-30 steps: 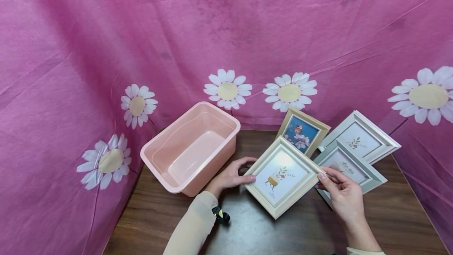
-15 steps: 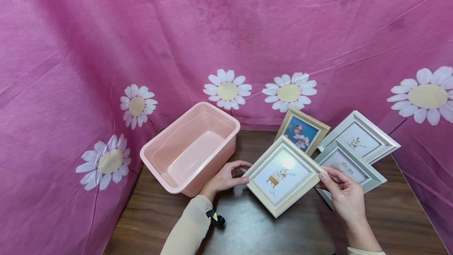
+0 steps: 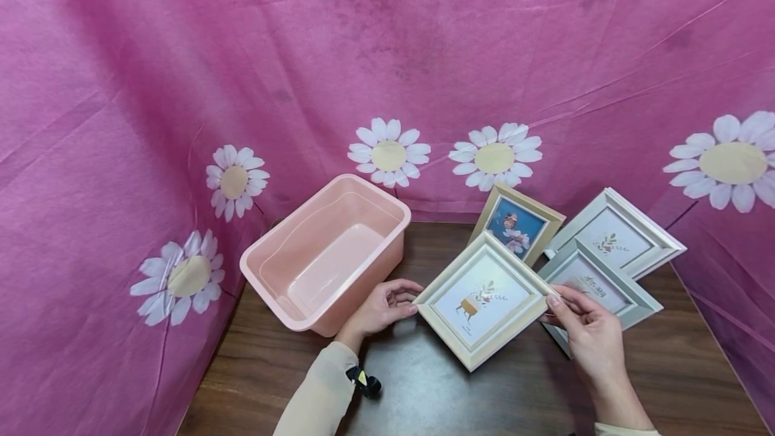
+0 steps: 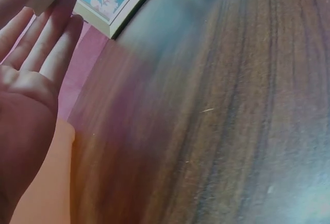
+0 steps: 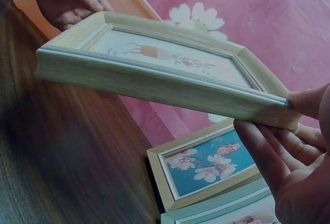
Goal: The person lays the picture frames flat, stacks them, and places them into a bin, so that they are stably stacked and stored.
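Observation:
My right hand point(image 3: 590, 338) holds a cream picture frame point(image 3: 484, 305) by its right corner, thumb on the face and fingers beneath. Raised above the table, the frame is tilted, showing a plant-pot print. At its opposite corner, my left hand point(image 3: 384, 308) lightly pinches the tip between thumb and fingers; in the left wrist view those fingers point(image 4: 59, 43) are fairly straight. Behind it stands a tan frame point(image 3: 547, 237) with a blue blossom picture, partly covered. To the right, a grey-green frame point(image 3: 642, 301) overlaps a white frame point(image 3: 662, 244).
A pink plastic tub point(image 3: 323, 210), with nothing inside, stands to the left on the dark wooden table point(image 3: 418, 395). Pink cloth point(image 3: 387, 52) printed with large daisies hangs behind and at the sides. A black wrist camera point(image 3: 366, 382) is strapped at my left sleeve.
My left hand has slid outward to the left, from over the cream frame's edge to its very corner. The right hand and the other frames have barely moved.

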`<state>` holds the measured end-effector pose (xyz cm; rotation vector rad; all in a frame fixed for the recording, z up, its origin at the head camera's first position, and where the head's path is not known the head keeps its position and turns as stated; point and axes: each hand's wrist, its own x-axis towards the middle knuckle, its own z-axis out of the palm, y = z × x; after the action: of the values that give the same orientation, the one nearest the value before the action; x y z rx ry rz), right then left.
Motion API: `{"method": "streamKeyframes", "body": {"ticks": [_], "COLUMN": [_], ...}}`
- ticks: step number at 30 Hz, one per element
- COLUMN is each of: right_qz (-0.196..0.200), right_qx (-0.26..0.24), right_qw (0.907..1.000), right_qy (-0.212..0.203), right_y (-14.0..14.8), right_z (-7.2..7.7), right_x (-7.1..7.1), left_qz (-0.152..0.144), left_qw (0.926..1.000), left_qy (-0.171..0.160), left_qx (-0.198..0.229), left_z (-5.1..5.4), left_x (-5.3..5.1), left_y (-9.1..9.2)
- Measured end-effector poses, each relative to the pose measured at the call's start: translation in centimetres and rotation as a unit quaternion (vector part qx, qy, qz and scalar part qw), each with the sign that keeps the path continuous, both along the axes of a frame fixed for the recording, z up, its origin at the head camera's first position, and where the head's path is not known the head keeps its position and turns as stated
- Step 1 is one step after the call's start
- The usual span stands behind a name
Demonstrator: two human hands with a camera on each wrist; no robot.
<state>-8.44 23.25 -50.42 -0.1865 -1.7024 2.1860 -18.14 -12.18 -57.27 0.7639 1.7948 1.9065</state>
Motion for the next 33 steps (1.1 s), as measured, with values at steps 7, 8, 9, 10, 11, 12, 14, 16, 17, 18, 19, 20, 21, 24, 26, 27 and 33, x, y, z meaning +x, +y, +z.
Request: {"method": "streamKeyframes", "body": {"ticks": [7, 8, 9, 10, 11, 12, 14, 16, 17, 18, 19, 20, 21, 24, 26, 27, 33], "right_qz": [0.007, 0.003, -0.002, -0.007, -0.011, -0.015, -0.019, -0.021, -0.021, -0.022, -0.021, -0.02, -0.019, -0.008, 0.007, 0.015, 0.053], "right_qx": [0.007, 0.012, 0.018, 0.026, 0.037, 0.056, 0.099, 0.138, 0.155, 0.171, 0.178, 0.176, 0.174, 0.159, 0.14, 0.135, 0.164], "right_qw": [1.0, 0.9999, 0.9997, 0.9993, 0.9986, 0.9971, 0.992, 0.9857, 0.9826, 0.9794, 0.9782, 0.979, 0.98, 0.9856, 0.9898, 0.9907, 0.9849], "right_qy": [0.001, -0.006, -0.014, -0.025, -0.037, -0.049, -0.075, -0.095, -0.101, -0.104, -0.105, -0.101, -0.095, -0.057, -0.026, -0.012, 0.019], "right_y": [-0.1, -0.1, -0.1, 0.0, 0.0, 0.0, 0.1, 0.2, 0.2, 0.2, 0.2, 0.2, 0.2, 0.1, 0.1, 0.0, -0.1], "right_z": [-0.3, -0.4, -0.4, -0.5, -0.5, -0.6, -0.8, -1.0, -1.1, -1.2, -1.3, -1.3, -1.4, -1.6, -1.8, -1.8, -2.1], "right_x": [-0.1, -0.1, -0.1, -0.1, -0.1, -0.1, -0.1, -0.1, -0.1, 0.0, 0.0, 0.1, 0.2, 0.5, 0.7, 0.8, 1.2], "left_qz": [0.064, 0.071, 0.078, 0.083, 0.087, 0.091, 0.103, 0.114, 0.12, 0.124, 0.129, 0.132, 0.136, 0.156, 0.173, 0.181, 0.212], "left_qw": [0.9979, 0.9974, 0.9969, 0.9965, 0.9961, 0.9957, 0.9945, 0.993, 0.9922, 0.9914, 0.9906, 0.9899, 0.9892, 0.986, 0.9832, 0.9817, 0.9723], "left_qy": [-0.013, -0.013, -0.012, -0.01, -0.007, -0.002, 0.008, 0.018, 0.023, 0.027, 0.029, 0.032, 0.034, 0.032, 0.02, 0.011, -0.045], "left_qx": [0.005, 0.005, 0.006, 0.007, 0.01, 0.012, 0.017, 0.023, 0.027, 0.031, 0.036, 0.039, 0.042, 0.05, 0.053, 0.057, 0.087], "left_z": [-0.3, -0.4, -0.5, -0.5, -0.6, -0.7, -0.9, -1.0, -1.1, -1.2, -1.2, -1.3, -1.3, -1.4, -1.4, -1.3, -1.1], "left_x": [0.7, 0.8, 0.8, 0.9, 1.0, 1.0, 1.1, 1.1, 1.1, 1.1, 1.2, 1.2, 1.2, 1.3, 1.4, 1.5, 1.6], "left_y": [0.0, 0.0, 0.0, 0.0, 0.0, 0.0, 0.0, 0.0, 0.0, 0.0, 0.0, 0.1, 0.1, 0.2, 0.3, 0.3, 0.7]}}
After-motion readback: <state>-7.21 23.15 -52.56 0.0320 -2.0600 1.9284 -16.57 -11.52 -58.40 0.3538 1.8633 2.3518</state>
